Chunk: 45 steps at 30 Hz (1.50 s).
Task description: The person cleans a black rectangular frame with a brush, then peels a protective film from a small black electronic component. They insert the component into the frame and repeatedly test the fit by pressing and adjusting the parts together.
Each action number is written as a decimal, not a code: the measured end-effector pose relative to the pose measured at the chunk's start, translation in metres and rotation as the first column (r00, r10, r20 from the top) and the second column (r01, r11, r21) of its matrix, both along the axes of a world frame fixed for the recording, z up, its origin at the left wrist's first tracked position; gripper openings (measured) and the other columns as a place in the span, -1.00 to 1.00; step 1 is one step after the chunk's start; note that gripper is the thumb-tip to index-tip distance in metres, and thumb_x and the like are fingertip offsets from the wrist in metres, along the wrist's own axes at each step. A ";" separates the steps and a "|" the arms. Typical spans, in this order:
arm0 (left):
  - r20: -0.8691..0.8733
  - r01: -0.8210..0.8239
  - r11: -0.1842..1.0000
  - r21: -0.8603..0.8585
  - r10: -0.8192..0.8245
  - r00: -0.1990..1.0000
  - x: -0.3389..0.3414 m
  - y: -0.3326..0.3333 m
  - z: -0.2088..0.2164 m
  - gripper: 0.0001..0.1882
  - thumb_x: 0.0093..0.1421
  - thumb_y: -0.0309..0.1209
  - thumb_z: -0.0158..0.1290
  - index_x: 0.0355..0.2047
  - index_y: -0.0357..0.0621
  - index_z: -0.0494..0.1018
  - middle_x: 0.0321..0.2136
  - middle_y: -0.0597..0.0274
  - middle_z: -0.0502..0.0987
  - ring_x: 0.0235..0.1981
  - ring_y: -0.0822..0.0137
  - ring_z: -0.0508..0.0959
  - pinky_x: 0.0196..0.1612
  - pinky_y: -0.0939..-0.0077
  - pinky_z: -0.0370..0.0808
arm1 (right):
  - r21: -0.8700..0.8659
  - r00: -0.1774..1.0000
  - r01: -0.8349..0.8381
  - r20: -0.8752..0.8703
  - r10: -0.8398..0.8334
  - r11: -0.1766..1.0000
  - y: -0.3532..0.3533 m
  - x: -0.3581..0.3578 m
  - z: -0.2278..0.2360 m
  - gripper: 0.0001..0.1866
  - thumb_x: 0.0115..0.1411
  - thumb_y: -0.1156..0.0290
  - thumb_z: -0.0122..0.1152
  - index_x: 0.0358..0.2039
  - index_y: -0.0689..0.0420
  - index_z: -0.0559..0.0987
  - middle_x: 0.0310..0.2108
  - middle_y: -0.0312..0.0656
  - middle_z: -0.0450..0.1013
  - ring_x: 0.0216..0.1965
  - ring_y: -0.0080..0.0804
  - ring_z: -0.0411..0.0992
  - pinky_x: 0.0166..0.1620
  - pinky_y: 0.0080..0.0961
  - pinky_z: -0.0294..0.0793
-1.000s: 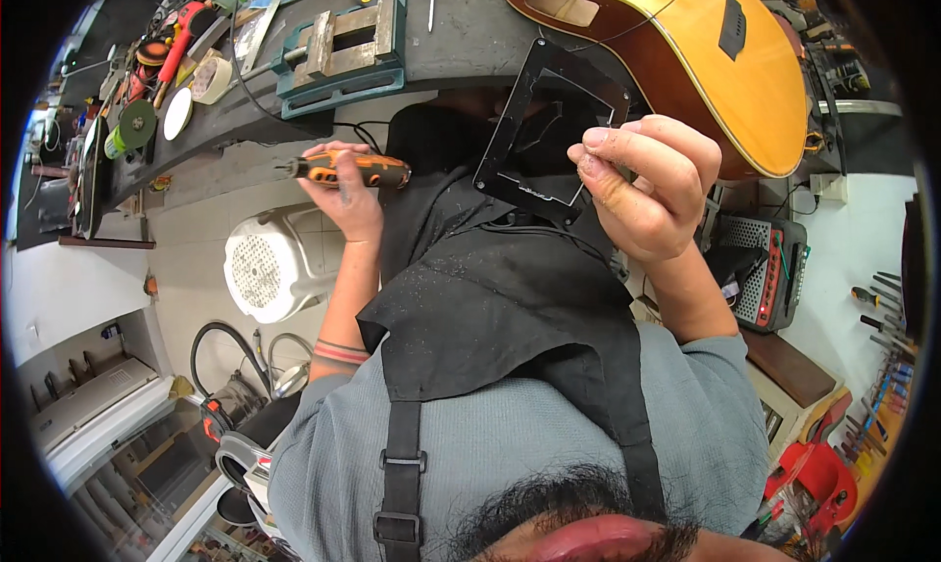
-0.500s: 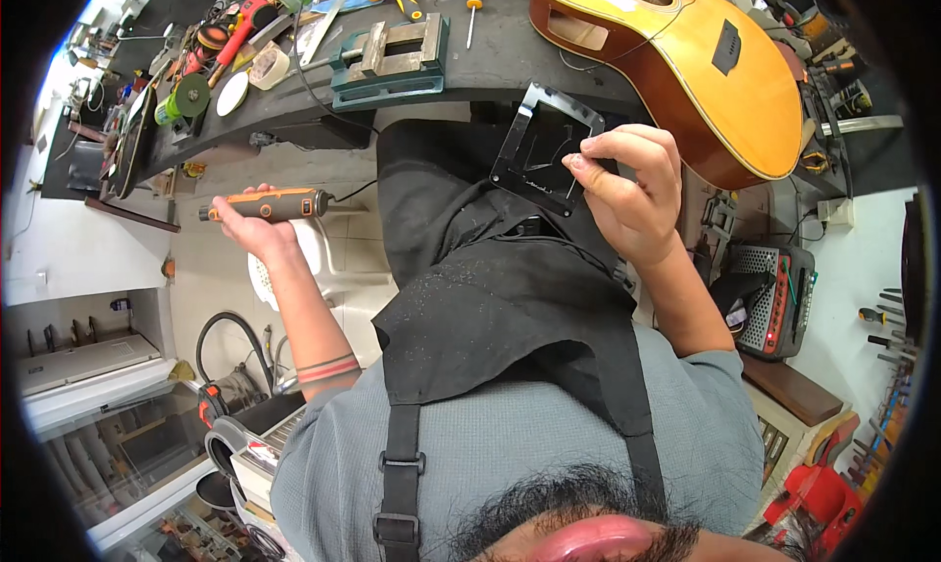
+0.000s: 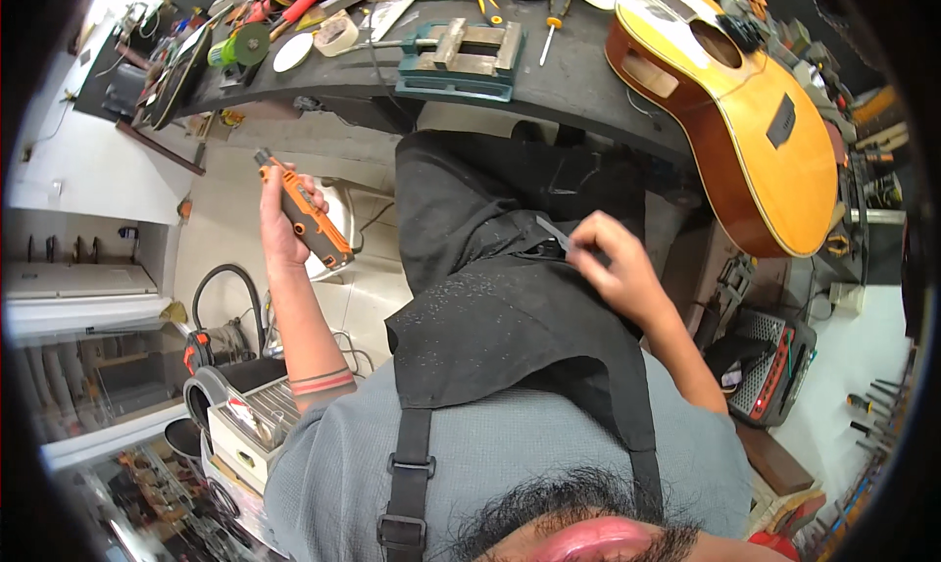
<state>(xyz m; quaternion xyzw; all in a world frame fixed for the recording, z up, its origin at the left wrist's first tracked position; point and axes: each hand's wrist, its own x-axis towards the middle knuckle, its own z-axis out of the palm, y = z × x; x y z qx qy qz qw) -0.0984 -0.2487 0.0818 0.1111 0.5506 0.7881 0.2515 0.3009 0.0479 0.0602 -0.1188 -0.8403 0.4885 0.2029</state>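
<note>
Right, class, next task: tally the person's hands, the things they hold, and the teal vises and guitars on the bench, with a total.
Hands: 2 (left hand, right hand)
Orange power tool: 1
Thin flat piece: 1
Teal vise: 1
Guitar: 1
Total: 6

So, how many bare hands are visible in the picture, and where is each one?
2: the left hand, left of the apron, gripping an orange-and-black power tool; the right hand, over the apron, pinching a thin piece. No other hand shows.
</note>
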 end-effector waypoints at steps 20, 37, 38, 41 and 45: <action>-0.450 0.115 0.959 -0.260 -0.226 0.864 0.053 0.033 -0.009 -0.69 0.40 -0.34 0.24 0.02 -0.20 0.44 -0.33 0.21 0.58 -0.39 0.37 0.63 -0.27 0.52 0.53 | -0.409 0.931 -0.014 0.327 0.161 0.912 0.000 0.014 0.009 -0.49 0.30 0.08 0.57 -0.04 0.19 0.53 -0.25 -0.27 0.47 -0.23 -0.54 0.43 -0.16 -0.49 0.52; -0.838 0.175 0.982 0.066 -0.041 0.545 0.069 0.180 -0.091 -0.63 0.18 -0.75 0.26 -0.06 -0.17 0.47 -0.20 0.12 0.60 -0.24 0.29 0.59 -0.12 0.39 0.57 | -0.681 0.984 0.136 0.177 -0.018 0.719 -0.035 -0.064 0.039 -0.74 0.72 0.19 -0.10 -0.04 0.13 0.35 -0.34 -0.30 0.41 -0.49 -0.61 0.50 -0.42 -0.62 0.52; -0.823 0.174 0.982 0.070 -0.042 0.567 0.069 0.180 -0.096 -0.64 0.17 -0.74 0.26 -0.08 -0.17 0.47 -0.21 0.11 0.60 -0.25 0.28 0.60 -0.14 0.38 0.57 | -0.697 0.984 0.143 0.178 -0.024 0.703 -0.033 -0.070 0.038 -0.74 0.71 0.19 -0.10 -0.06 0.13 0.36 -0.34 -0.30 0.42 -0.48 -0.60 0.51 -0.40 -0.62 0.53; -0.812 0.208 0.975 -0.075 -0.181 0.556 0.066 0.174 -0.105 -0.66 0.25 -0.75 0.22 -0.04 -0.20 0.42 -0.17 0.04 0.60 -0.21 0.29 0.62 -0.09 0.36 0.61 | -0.735 0.990 0.139 0.128 -0.066 0.663 -0.030 -0.087 0.032 -0.73 0.71 0.21 -0.07 -0.11 0.15 0.40 -0.32 -0.30 0.44 -0.40 -0.56 0.55 -0.32 -0.60 0.57; -0.878 0.168 0.985 -0.045 -0.119 0.465 0.058 0.173 -0.098 -0.69 0.20 -0.75 0.26 -0.11 -0.21 0.47 -0.24 0.06 0.63 -0.27 0.25 0.61 -0.15 0.38 0.57 | -0.666 0.994 0.087 0.009 -0.109 0.741 -0.020 -0.108 0.030 -0.71 0.67 0.26 0.03 -0.13 0.22 0.54 -0.29 -0.31 0.45 -0.19 -0.53 0.60 -0.16 -0.55 0.59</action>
